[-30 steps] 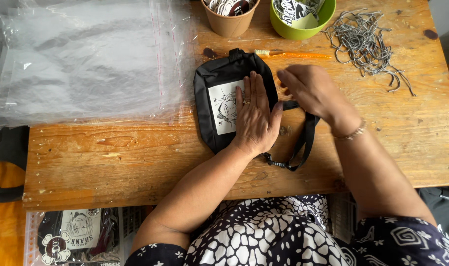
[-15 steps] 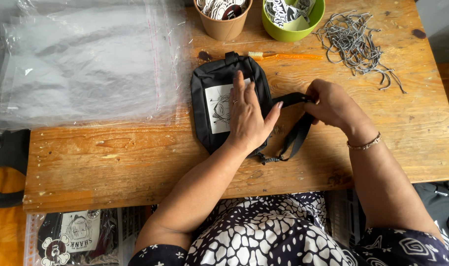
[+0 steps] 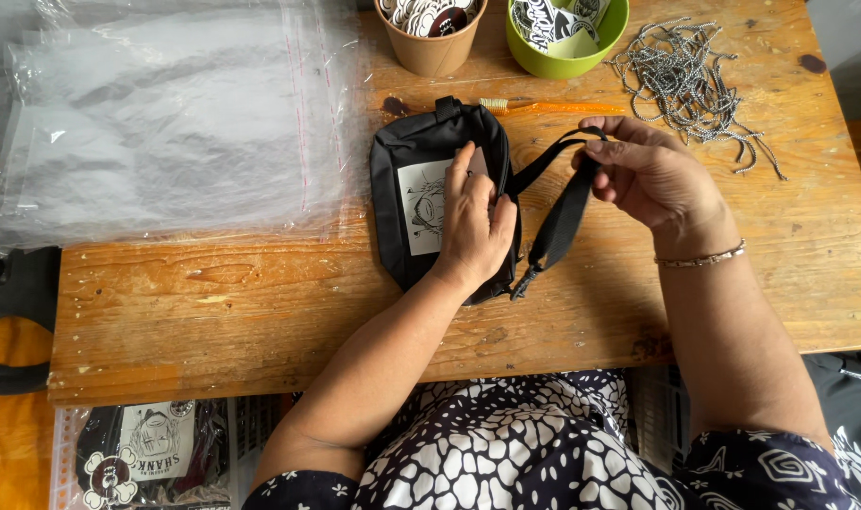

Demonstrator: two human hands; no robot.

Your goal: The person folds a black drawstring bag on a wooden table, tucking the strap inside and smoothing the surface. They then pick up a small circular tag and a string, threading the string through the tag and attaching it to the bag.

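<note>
A wooden table (image 3: 261,302) fills the frame, with a stack of clear plastic bags (image 3: 166,123) at upper left, a black pouch (image 3: 407,203) in the middle, and a tan cup (image 3: 433,47), a green bowl (image 3: 567,52) and a heap of ball chains (image 3: 685,76) along the top right. The pouch lies flat and unbagged under the left hand (image 3: 473,231), whose fingers are spread and pressed down on it, so the strap looks only partly gathered and bagging seems left to do. The right hand (image 3: 652,175) pinches the black strap (image 3: 563,217), which a second ago lay low on the table and is now lifted into a loop right of the pouch.
</note>
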